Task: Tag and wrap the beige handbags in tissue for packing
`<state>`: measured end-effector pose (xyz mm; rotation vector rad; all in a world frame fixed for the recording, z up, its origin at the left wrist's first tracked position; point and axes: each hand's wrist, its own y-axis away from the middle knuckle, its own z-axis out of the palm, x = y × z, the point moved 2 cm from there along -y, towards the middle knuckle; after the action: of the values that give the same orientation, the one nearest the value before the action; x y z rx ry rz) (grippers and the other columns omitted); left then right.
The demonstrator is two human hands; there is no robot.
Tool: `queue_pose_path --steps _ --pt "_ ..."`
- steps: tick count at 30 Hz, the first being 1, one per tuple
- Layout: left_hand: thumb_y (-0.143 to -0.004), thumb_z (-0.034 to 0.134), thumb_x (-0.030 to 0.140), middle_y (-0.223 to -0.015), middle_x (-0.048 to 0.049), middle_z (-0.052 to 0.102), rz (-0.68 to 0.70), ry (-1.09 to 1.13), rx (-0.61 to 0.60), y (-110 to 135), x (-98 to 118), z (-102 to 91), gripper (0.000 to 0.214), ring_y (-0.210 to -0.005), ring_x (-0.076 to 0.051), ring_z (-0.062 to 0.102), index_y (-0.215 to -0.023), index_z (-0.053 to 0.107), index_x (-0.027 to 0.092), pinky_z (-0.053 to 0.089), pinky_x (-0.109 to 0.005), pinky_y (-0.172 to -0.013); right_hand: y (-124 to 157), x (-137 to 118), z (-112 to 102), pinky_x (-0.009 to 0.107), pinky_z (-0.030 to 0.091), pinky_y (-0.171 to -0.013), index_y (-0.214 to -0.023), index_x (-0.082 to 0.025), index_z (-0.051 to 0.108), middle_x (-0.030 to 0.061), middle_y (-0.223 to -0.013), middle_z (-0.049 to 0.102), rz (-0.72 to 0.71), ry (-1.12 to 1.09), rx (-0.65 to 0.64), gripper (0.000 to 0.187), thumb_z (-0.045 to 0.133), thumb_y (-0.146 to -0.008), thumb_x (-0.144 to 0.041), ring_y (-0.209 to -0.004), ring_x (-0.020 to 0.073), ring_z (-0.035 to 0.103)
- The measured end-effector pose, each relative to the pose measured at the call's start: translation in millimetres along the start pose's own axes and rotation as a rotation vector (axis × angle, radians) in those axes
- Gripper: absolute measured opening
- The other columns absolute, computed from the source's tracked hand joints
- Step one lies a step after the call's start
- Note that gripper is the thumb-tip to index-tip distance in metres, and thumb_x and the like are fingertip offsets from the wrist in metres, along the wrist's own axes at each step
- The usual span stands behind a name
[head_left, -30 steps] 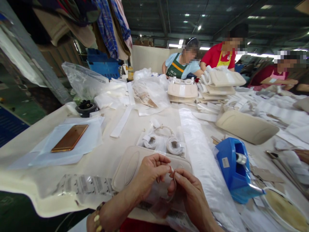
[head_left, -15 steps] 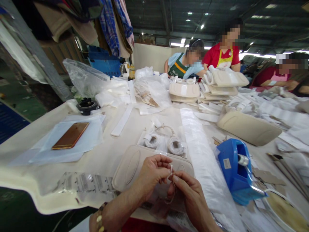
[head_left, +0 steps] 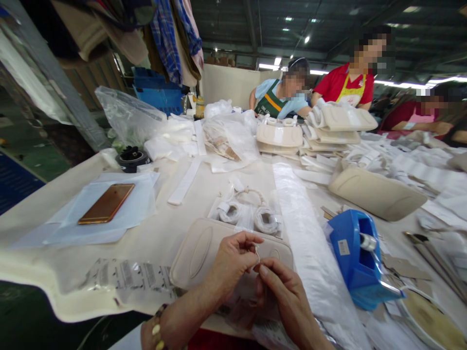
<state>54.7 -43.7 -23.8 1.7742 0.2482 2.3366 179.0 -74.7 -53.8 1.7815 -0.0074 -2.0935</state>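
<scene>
My left hand (head_left: 231, 260) pinches a thin white string (head_left: 257, 253) between thumb and fingers. Just to its right, my right hand (head_left: 284, 287) is closed on the same string, the fingertips of both hands almost touching. Beneath them lies a flat beige bag (head_left: 197, 250) with oval stitching, partly covered by my hands and forearms. Its wrapped handles (head_left: 230, 211), rolled in white padding, rest at the bag's far edge. Whether the string is tied to the bag, I cannot tell.
A blue tape dispenser (head_left: 353, 257) stands to the right beside a strip of white wrap (head_left: 302, 214). On the left a phone (head_left: 106, 204) lies on pale sheets. Stacked beige bags (head_left: 343, 119) and two co-workers (head_left: 280, 97) are at the far side.
My fingers have shifted slightly around the string, and its loose lower loop no longer shows. The co-worker in red has moved a little to the right.
</scene>
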Motion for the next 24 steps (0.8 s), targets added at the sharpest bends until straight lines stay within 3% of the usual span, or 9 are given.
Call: queue_pose_path --steps 3,6,12,15,18,21,24 --pt "-0.051 0.052 0.016 -0.048 0.0051 0.051 0.018 -0.112 -0.006 -2 -3 0.5 0.023 -0.043 -0.007 0.041 -0.070 0.065 0.013 0.031 -0.019 -0.044 2 -1 -2 0.018 0.031 -0.042 -0.080 -0.019 0.063 -0.0060 -0.052 0.046 -0.040 0.101 0.024 0.033 0.060 -0.079 -0.052 -0.045 0.0069 0.038" --pt "-0.056 0.052 0.018 -0.051 0.0030 0.053 0.077 -0.249 0.025 -4 -4 -0.6 0.015 -0.047 -0.010 0.046 -0.065 0.064 0.014 0.035 -0.021 -0.048 5 -6 -1 0.018 0.032 -0.048 -0.075 -0.019 0.064 -0.0029 -0.062 0.052 -0.098 0.135 0.095 0.033 0.061 -0.077 -0.051 -0.054 0.0085 0.041" --pt "-0.071 0.050 0.013 -0.066 -0.0006 0.057 0.531 -0.702 0.145 0 1 2.2 0.013 -0.063 -0.013 0.053 -0.066 0.061 0.017 0.037 -0.023 -0.059 1 -16 -6 0.020 0.030 -0.044 -0.088 -0.020 0.066 -0.0064 -0.051 0.038 -0.128 0.194 0.252 0.035 0.062 -0.076 -0.052 -0.047 0.0092 0.034" --pt "-0.076 0.047 0.011 -0.073 -0.0020 0.056 0.686 -0.855 0.170 0 7 8.2 0.015 -0.066 -0.013 0.054 -0.069 0.059 0.018 0.037 -0.024 -0.058 -6 -26 -14 0.021 0.040 -0.053 -0.083 -0.020 0.068 -0.0029 -0.058 0.051 -0.207 0.258 0.244 0.031 0.063 -0.075 -0.049 -0.055 0.0116 0.045" --pt "-0.073 0.049 0.009 -0.076 -0.0024 0.058 0.645 -0.921 0.155 -12 20 13.2 0.013 -0.065 -0.013 0.055 -0.071 0.059 0.018 0.039 -0.024 -0.058 -14 -42 -25 0.022 0.041 -0.054 -0.075 -0.020 0.068 -0.0015 -0.062 0.056 -0.222 0.296 0.233 0.029 0.063 -0.075 -0.048 -0.057 0.0122 0.048" --pt "-0.070 0.057 0.012 -0.086 -0.0025 0.063 0.486 -0.980 0.084 -38 39 15.7 0.022 -0.075 -0.014 0.059 -0.090 0.063 0.018 0.045 -0.024 -0.066 -29 -67 -43 0.021 0.031 -0.044 -0.075 -0.019 0.067 -0.0054 -0.049 0.044 -0.218 0.354 0.319 0.032 0.061 -0.075 -0.050 -0.045 0.0096 0.037" --pt "-0.078 0.049 0.012 -0.093 -0.0056 0.066 0.370 -1.128 0.057 -77 53 16.5 0.024 -0.087 -0.017 0.061 -0.096 0.065 0.017 0.046 -0.027 -0.079 -61 -102 -63 0.023 0.029 -0.044 -0.076 -0.018 0.066 -0.0045 -0.051 0.044 -0.381 0.550 0.474 0.035 0.056 -0.076 -0.052 -0.046 0.0106 0.038"
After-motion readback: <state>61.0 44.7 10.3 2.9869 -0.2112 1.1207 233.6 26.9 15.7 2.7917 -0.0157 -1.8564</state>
